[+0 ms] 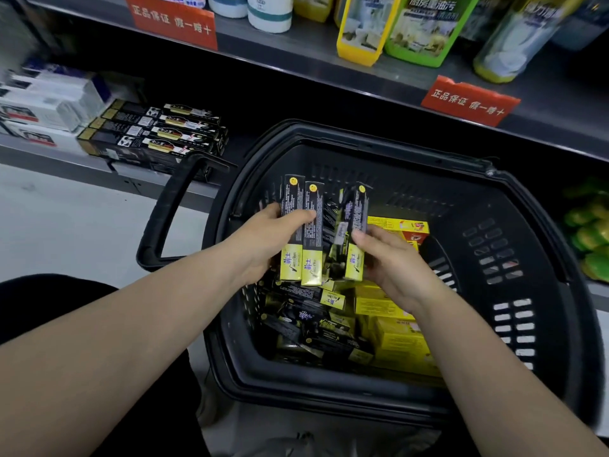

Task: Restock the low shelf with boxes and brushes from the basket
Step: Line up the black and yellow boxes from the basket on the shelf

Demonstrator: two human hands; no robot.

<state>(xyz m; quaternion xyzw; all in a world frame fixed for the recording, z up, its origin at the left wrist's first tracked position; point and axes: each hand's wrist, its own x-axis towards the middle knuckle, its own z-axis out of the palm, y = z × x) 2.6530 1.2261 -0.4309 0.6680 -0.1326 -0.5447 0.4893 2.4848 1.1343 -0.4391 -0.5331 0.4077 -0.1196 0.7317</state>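
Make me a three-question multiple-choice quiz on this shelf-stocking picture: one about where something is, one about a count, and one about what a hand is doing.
1. Where is the stack of black boxes?
A) on the low shelf, left of the basket
B) inside the basket
C) on the floor

2. How many red tags hang on the upper shelf edge?
A) one
B) two
C) four

3. What is the right hand doing?
A) lying flat on the floor
B) hanging empty
C) pinching a slim black-and-yellow box

Answers:
1 A: the stack sits on the grey ledge beside the basket.
2 B: one tag is at the left and one at the right.
3 C: its fingers close on the box above the basket.
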